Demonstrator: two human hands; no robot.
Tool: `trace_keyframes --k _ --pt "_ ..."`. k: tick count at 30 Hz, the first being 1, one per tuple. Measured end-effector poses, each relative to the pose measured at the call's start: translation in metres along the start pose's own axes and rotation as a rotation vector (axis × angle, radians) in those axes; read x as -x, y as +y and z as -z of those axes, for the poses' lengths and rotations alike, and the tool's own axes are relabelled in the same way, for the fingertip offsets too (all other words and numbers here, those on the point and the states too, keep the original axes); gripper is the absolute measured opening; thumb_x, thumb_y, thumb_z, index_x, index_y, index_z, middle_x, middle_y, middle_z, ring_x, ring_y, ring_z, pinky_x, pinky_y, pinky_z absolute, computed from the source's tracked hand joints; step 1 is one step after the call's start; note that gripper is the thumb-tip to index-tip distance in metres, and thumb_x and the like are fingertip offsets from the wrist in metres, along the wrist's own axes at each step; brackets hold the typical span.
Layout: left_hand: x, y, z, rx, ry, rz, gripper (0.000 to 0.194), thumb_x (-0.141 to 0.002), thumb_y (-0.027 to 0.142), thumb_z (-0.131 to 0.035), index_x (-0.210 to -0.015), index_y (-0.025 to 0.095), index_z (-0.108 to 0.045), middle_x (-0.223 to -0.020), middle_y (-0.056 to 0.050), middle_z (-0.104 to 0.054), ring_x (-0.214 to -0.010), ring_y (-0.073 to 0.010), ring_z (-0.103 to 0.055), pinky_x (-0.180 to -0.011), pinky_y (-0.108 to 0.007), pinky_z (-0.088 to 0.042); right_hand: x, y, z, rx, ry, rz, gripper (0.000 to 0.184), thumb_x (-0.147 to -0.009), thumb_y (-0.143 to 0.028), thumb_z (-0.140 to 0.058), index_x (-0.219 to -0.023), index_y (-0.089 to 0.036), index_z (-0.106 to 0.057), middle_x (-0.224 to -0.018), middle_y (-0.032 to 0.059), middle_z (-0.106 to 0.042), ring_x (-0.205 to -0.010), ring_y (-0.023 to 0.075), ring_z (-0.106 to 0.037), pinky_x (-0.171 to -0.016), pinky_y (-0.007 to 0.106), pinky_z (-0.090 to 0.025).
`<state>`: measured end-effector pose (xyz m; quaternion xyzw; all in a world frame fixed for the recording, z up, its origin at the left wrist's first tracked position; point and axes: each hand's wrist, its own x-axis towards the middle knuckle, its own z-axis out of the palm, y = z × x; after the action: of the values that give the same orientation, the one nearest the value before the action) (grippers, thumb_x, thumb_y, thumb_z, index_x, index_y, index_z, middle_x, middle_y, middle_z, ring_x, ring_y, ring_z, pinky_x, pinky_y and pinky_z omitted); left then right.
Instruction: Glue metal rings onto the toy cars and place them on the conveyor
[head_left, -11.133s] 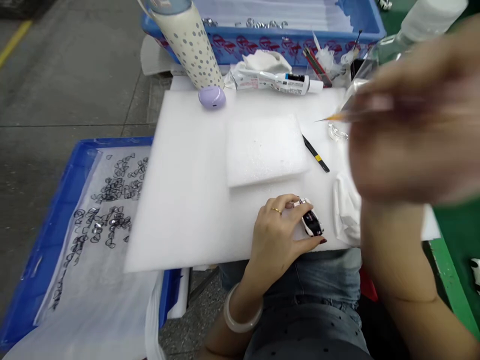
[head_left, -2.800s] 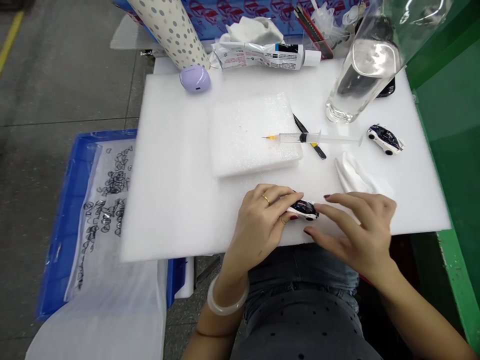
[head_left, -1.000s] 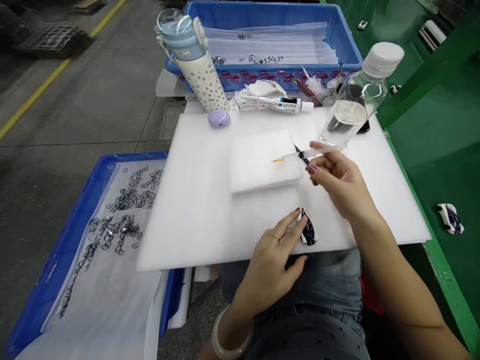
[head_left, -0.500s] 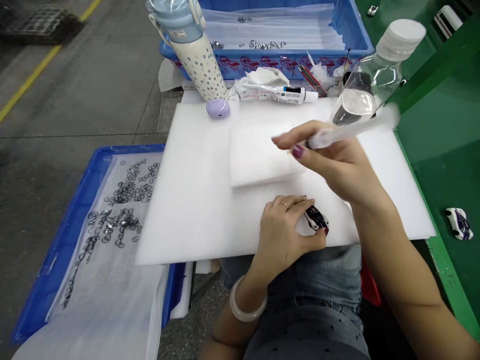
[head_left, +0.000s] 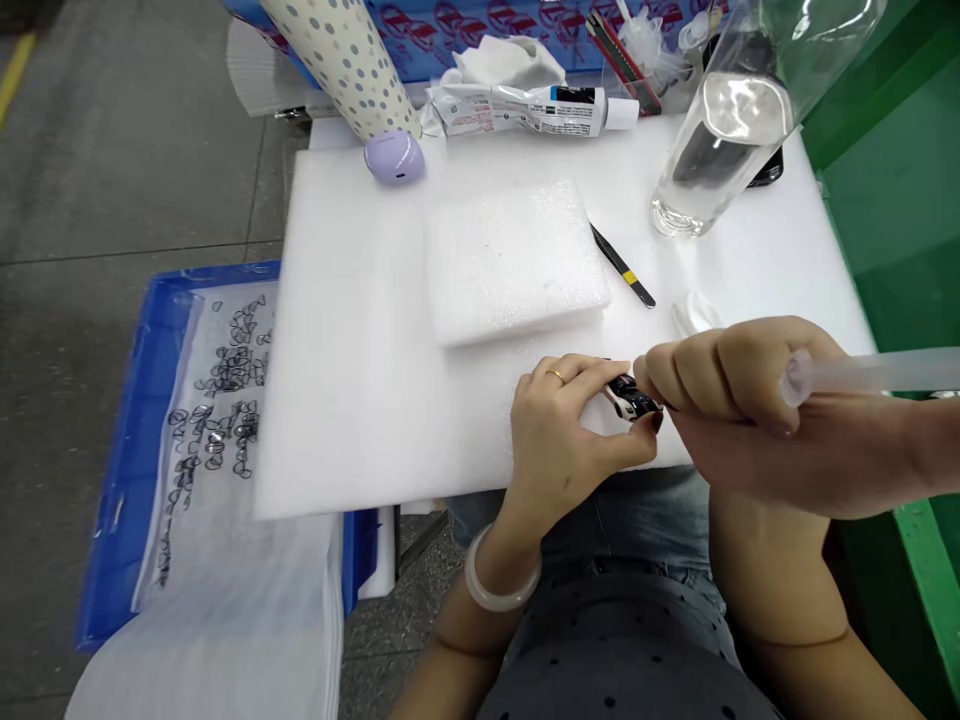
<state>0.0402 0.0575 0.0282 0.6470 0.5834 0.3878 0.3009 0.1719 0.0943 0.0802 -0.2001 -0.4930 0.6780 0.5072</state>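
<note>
The left hand [head_left: 562, 435] is at the near edge of the white surface [head_left: 352, 340], and its grip is clamped on a small toy car [head_left: 630, 397], with the thumb on one side of it and the fingers on the other side. The car is black and white, and it is found between the two hands, partly covered by the fingers. The right hand [head_left: 754, 385] has its fingers curled around a syringe [head_left: 885, 372]; its pale end points to the right side, while the front end is hidden behind the hand. The right fingertips are close beside the car, but one cannot tell if they touch it.

Behind the hands lies a white foam block [head_left: 517, 265], and just to the right of it are black tweezers [head_left: 622, 265] with a yellow band. A white cloth [head_left: 694, 312] is partly hidden by the right hand. Farther back, a clear bottle [head_left: 720, 140] contains some liquid, and a squeezed tube [head_left: 525, 108] lies near a purple case [head_left: 395, 158].
</note>
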Motion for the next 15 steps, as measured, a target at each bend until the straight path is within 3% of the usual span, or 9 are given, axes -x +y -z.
trace_keyframes --k 15 --pt "0.0017 -0.0019 -0.003 -0.011 0.048 -0.032 0.019 -0.069 0.027 -0.077 -0.087 0.025 -0.071 -0.09 0.001 -0.072 -0.089 -0.0221 -0.063 -0.082 -0.039 -0.046 0.0005 0.0045 -0.0041 0.135 0.088 0.028 0.046 -0.077 -0.011 -0.058 -0.05 -0.016 -0.021 -0.045 -0.0037 -0.018 -0.045 0.0078 -0.02 -0.049 0.027 -0.019"
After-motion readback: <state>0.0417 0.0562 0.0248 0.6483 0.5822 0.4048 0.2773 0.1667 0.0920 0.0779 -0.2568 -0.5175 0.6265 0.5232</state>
